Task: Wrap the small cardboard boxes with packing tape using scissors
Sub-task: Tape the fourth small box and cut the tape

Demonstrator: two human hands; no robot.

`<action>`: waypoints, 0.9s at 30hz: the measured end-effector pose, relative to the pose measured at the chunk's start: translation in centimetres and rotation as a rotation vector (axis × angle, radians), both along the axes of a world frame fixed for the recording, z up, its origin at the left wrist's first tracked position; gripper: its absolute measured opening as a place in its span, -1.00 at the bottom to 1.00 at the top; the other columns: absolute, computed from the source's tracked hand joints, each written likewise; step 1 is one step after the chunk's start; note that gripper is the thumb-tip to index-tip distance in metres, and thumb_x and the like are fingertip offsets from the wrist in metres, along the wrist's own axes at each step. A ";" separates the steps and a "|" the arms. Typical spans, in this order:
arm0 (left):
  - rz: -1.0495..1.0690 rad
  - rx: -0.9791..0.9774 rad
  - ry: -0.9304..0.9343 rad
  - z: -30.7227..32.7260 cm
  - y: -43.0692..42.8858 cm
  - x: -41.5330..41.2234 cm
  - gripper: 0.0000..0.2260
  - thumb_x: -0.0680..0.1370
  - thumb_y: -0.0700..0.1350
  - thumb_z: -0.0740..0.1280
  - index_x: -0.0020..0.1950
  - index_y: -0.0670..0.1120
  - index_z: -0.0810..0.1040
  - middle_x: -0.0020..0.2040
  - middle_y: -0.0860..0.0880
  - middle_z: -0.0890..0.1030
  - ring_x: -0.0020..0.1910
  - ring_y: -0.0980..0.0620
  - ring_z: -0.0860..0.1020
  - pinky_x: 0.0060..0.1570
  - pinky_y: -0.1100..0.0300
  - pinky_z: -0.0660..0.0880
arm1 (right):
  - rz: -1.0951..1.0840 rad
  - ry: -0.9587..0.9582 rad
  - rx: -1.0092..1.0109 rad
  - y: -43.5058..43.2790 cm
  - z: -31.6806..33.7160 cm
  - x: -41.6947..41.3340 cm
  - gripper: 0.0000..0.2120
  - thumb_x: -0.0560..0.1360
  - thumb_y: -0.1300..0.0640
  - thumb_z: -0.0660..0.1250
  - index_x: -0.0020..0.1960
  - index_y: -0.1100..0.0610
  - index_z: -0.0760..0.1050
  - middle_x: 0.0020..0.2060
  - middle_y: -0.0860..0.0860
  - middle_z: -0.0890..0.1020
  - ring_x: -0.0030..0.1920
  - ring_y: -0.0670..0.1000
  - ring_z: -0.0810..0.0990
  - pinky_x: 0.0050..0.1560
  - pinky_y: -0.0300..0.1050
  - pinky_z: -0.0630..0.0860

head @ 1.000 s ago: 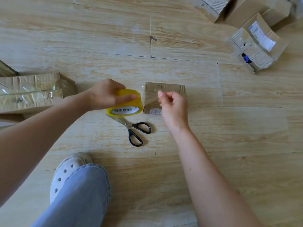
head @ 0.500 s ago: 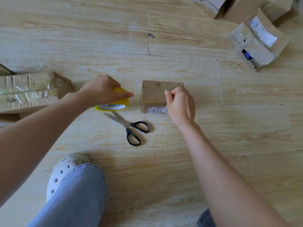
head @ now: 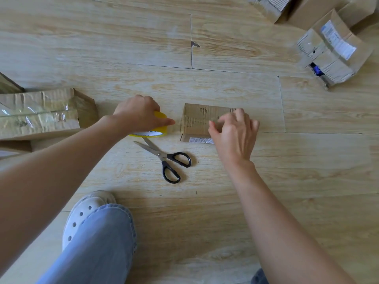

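Pressing tape flat before cutting looks wise: the right hand [head: 233,136], blurred, rests on the small brown cardboard box [head: 196,119] at mid-frame, its grip unclear. The left hand [head: 139,113] clasps the yellow tape roll [head: 161,119] just left of it; black-handled steel scissors [head: 164,158] lie below. The box label and roll print are unreadable.

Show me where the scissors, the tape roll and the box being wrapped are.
scissors [head: 160,154], head view, on the pivot where the blades cross.
tape roll [head: 162,129], head view, on its yellow outer side.
small cardboard box [head: 196,119], head view, on its bare top face.
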State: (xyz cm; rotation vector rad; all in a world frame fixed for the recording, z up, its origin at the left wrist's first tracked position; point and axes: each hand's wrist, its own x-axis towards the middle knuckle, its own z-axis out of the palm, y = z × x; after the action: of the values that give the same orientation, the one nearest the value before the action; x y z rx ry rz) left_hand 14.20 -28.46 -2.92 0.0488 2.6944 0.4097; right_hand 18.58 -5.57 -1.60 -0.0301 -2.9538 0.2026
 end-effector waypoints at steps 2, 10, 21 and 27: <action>-0.005 -0.002 0.013 0.1 0.1 -0.1 -0.42 0.37 0.47 0.22 0.01 0.00 0.60 -0.31 0.11 0.35 -0.16 0.00 0.41 -0.33 0.17 0.26 | -0.074 0.023 -0.015 0.1 0.2 -0.2 -0.44 0.40 -0.07 0.49 0.25 0.24 0.45 0.01 0.14 0.56 -0.03 0.14 0.55 -0.02 -0.02 0.27; -0.048 0.037 0.017 0.2 0.3 -0.1 -0.62 0.46 0.38 0.20 -0.09 0.09 0.49 -0.30 0.06 0.44 -0.15 -0.06 0.44 -0.31 0.15 0.29 | 0.456 0.121 -0.168 -4.5 -1.7 5.0 -0.84 0.52 0.20 0.31 0.02 0.27 0.58 -0.10 0.14 0.61 -0.13 0.10 0.59 -0.09 -0.05 0.51; -0.118 0.315 -0.155 0.9 -1.0 0.3 -0.75 0.53 -0.06 0.24 0.15 0.20 0.53 -0.15 0.01 0.58 -0.17 0.02 0.50 -0.26 0.26 0.37 | 0.331 -0.552 0.018 -6.7 -6.0 9.2 -0.68 0.63 0.14 0.20 0.34 0.21 0.28 0.26 0.10 0.40 0.24 0.09 0.43 0.18 -0.08 0.36; -0.086 0.372 -0.154 0.8 -1.2 0.1 -0.76 0.51 -0.10 0.25 0.10 0.18 0.55 -0.18 -0.04 0.58 -0.18 0.02 0.52 -0.20 0.15 0.43 | 0.173 -0.634 -0.084 -6.0 -5.2 9.3 -0.66 0.61 0.00 0.21 0.26 0.21 0.34 0.16 0.07 0.46 0.15 0.06 0.47 0.09 -0.12 0.42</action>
State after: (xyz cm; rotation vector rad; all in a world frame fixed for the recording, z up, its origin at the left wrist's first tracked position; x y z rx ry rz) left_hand 14.28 -29.63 -2.08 0.2293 2.4228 0.8459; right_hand 27.91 -11.59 -6.82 0.1841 -3.5778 0.4066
